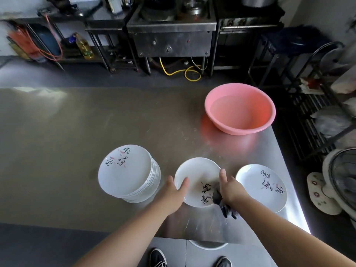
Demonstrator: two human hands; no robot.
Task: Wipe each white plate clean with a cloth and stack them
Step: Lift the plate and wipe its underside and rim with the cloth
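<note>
The plate [196, 180] being wiped is sitting on the tabletop [77, 132] directly in front of the person, between a tall stack of plates [129, 174] on the left and a single plate [261, 186] lying apart on the right. The left hand [174, 193] is steadying it, thumb hooking over the near-left rim and the other fingers going under or behind the edge. The right hand [230, 186] is clenching a dark cloth [221, 203] and pressing it against the plate's right side, the loose end of the cloth trailing off the rim onto the steel.

Further out, a pink basin [239, 108] holding water is standing toward the far right corner of the tabletop, well apart from the plates.

As a judgement, the wiped plate is looking slightly tilted, so a firm stroke against only a thumb hold could be skidding it on the smooth steel toward the stack or the near edge. The stack is already leaning with uneven rims; adding plates carelessly could be shifting it. The single plate on the right is lying close to the tabletop's edge, within reach of an elbow.
</note>
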